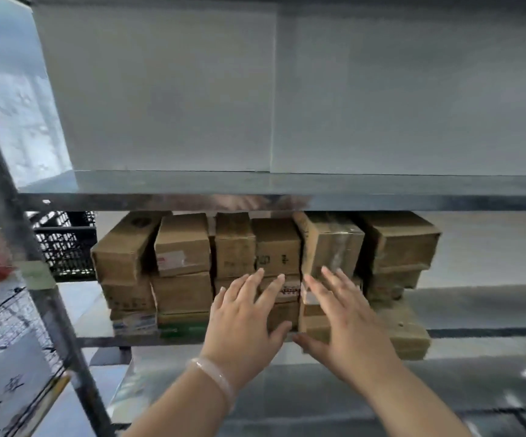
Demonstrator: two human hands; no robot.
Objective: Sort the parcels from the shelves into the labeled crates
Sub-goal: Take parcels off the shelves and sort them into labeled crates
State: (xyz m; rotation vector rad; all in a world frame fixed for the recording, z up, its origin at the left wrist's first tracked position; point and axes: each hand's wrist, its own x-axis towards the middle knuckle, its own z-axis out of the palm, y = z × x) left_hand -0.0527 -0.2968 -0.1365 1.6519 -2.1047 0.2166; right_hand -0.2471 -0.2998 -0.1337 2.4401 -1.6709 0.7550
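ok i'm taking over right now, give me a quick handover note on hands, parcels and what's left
Left hand: open, fingers spread at the middle of the stack, gripping nothing.
Right hand: open beside it, also holding nothing.
Cardboard parcels: stacked in several columns on the shelf.
Black crate: far left, further back; no label readable.
Done: nothing visibly sorted.
Left: pull a parcel, then sort the whole stack.
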